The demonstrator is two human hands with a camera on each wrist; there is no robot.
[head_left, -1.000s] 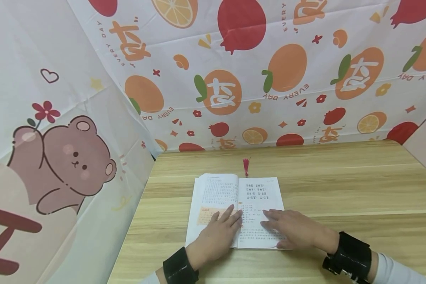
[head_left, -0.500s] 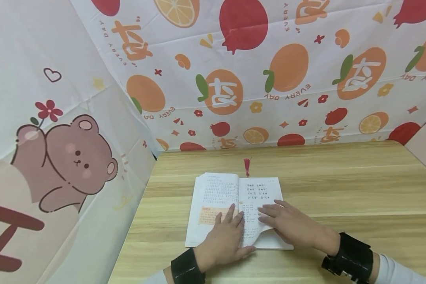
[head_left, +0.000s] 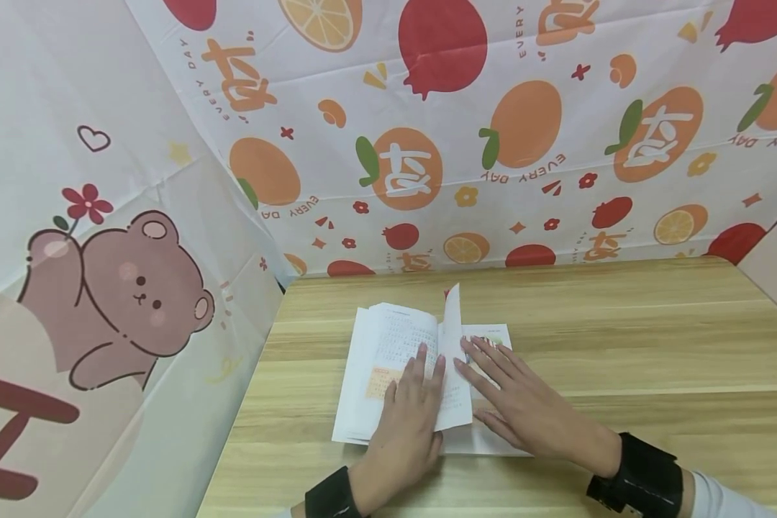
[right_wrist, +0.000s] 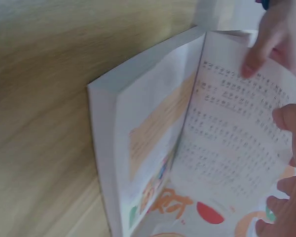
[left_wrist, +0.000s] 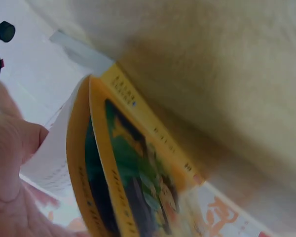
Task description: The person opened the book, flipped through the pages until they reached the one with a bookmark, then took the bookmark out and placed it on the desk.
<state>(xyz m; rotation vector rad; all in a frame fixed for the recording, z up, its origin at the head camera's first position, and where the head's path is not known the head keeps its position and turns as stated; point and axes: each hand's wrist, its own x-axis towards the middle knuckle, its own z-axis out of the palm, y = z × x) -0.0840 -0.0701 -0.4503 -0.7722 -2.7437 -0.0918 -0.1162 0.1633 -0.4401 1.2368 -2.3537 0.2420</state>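
An open book (head_left: 356, 374) with printed pages lies on the wooden table, one page (head_left: 453, 388) lifted near upright at the middle. My left hand (head_left: 406, 417) rests over the left page with straight fingers, its thumb by the lifted page's lower edge. In the right wrist view, that thumb shows against the printed side of the page (right_wrist: 227, 118). My right hand (head_left: 524, 403), fingers spread and straight, touches the lifted page from the right. A yellow-edged cover (left_wrist: 133, 158) with a picture shows in the left wrist view.
A red tassel (head_left: 447, 294) peeks out behind the lifted page. The wooden table (head_left: 621, 345) extends right of the book. Fruit-printed cloth (head_left: 466, 144) hangs at the back, and a bear-printed cloth (head_left: 142, 288) hangs at the left.
The right page, flat one second ago, first lifted at its lower corner and now stands raised toward the left. My right hand has moved up the book; my left thumb has drawn in.
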